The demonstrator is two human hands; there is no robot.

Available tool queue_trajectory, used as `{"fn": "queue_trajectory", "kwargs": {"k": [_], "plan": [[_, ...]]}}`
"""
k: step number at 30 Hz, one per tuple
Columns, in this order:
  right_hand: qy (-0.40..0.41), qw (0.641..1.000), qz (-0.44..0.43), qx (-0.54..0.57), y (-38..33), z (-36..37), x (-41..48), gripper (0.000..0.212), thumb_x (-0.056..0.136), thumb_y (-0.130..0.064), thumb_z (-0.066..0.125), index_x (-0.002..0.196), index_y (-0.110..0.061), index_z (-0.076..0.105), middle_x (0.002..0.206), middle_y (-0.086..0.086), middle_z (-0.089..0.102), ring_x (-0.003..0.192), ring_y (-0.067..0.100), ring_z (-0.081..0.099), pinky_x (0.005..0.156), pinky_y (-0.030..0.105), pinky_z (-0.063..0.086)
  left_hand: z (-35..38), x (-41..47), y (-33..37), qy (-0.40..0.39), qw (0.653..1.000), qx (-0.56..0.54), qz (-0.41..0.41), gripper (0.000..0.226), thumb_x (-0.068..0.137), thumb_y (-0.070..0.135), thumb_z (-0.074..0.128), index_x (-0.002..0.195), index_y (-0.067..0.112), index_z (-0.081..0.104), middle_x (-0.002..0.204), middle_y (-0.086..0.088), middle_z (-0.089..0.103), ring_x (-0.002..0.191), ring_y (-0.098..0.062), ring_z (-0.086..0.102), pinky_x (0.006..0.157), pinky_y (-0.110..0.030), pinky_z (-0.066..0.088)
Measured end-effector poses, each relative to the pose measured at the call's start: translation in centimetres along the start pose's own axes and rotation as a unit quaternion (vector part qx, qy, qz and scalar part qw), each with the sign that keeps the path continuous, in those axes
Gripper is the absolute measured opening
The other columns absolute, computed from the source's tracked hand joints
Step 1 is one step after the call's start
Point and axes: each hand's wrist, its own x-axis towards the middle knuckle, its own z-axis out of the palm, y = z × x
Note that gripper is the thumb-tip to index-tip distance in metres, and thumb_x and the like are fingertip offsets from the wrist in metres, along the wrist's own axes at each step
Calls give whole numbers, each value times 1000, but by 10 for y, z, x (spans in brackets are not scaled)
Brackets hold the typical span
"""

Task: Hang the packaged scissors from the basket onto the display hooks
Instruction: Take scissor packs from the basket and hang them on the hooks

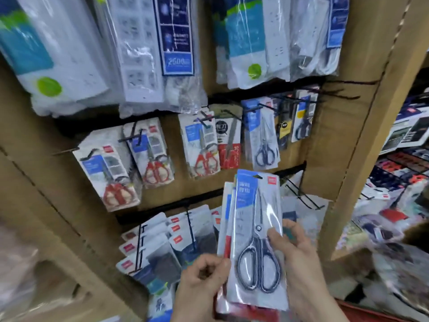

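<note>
Scissors with dark handles, sealed in a clear pack, are at the front of a small stack of packs. The stack is held up low in front of the display, a bit below the row of hung scissors. It touches no hook. The hole at the top of the front pack is free.

I think the job is part done. Many packs hang on hooks already: red-handled scissors on the left and dark-handled scissors on the right. A bare hook sticks out just to the right of the top of the stack. It looks like a good place for the next pack. The packs in the hands are all left to hang. A red rim shows at the bottom right. It may be the basket, but I cannot tell, and I cannot see if more packs are in it.

The left hand has its fingers curled and pinches the left edge of the stack with its thumb. The right hand holds the right side of the front pack, thumb on the front and fingers behind. Both hands are closed on the packs, not wide.

White power strips in bags hang higher up. Brown cardboard makes the wall and the side post.
</note>
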Motion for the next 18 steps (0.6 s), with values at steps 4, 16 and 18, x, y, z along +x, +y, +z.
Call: {"fn": "queue_trajectory", "kwargs": {"k": [4,16,18], "plan": [[-3,998,37,51,9,22,-4,11,92,-2,59,98,-10,55,81,20,72,62,30,66,64,42,54,-18,-4,6,54,997,-52,-27,42,67,55,80,70,14,71,77,-22,70,74,-33,62,78,-44,48],[-50,997,-43,-48,-4,19,16,28,92,-3,60,117,-3,49,81,9,75,66,24,71,59,36,59,0,15,20,39,999,29,15,6,88,23,70,89,26,75,85,3,76,84,-22,73,86,-50,56],[-53,993,-58,-90,-7,12,28,20,94,-5,59,112,-8,50,81,7,76,65,22,70,55,31,58,10,21,20,77,997,-2,22,9,89,18,68,88,24,75,84,2,77,83,-23,73,83,-49,57]]}}
